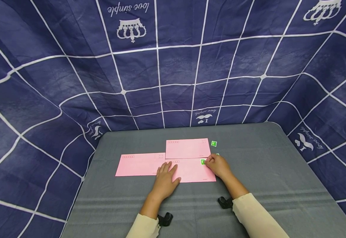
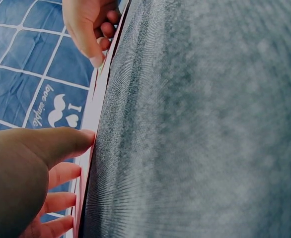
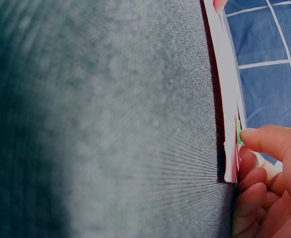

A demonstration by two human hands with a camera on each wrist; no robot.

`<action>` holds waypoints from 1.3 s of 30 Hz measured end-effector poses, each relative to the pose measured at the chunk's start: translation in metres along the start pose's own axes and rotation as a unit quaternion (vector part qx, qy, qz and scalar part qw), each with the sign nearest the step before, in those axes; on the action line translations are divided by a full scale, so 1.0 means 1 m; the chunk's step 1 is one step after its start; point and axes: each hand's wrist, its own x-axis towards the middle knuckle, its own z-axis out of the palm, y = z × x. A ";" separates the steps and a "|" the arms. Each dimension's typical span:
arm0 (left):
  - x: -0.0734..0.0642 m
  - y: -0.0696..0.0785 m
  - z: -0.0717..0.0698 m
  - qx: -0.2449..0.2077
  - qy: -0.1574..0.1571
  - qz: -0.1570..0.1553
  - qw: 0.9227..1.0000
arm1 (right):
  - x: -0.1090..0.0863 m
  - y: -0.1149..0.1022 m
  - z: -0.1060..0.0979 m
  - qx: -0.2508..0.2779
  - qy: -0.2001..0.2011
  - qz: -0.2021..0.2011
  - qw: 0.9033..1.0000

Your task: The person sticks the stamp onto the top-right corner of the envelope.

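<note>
Right at the lower centre of the frame, the right hand [image 1: 219,166] has its fingers curled in, a narrow grip pinching the right edge of a green-and-white stamp [image 1: 202,161], which sits over the upper-right corner of the nearest pink envelope [image 1: 190,172]. Across at that envelope's left end, the left hand [image 1: 164,182] rests with its fingers spread, the grip wide and holding nothing. Just above lies a second pink envelope [image 1: 188,148], and a third pink envelope [image 1: 139,165] stretches away to the left, all flat on the grey worktop [image 1: 268,172]. A loose green stamp [image 1: 214,143] lies beside the upper envelope's right end, with a sliver of green [image 1: 217,154] peeking out above the right hand. Behind, navy cloth [image 1: 179,62] with white grid lines fills the upper frame.
</note>
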 end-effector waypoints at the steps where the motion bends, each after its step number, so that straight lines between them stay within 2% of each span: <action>1: 0.000 0.000 0.000 0.001 0.001 0.001 1.000 | 0.000 0.000 0.000 0.001 0.000 -0.001 1.000; 22: 0.001 0.004 -0.002 0.000 0.007 -0.005 1.000 | -0.007 0.002 -0.005 0.028 -0.004 -0.028 0.999; 29: 0.003 0.007 -0.004 0.022 0.009 -0.005 1.000 | -0.009 0.004 -0.006 0.033 -0.003 -0.032 0.999; 39: 0.004 0.008 -0.006 0.040 0.014 -0.007 0.999 | -0.014 0.003 -0.007 0.076 -0.007 -0.032 0.997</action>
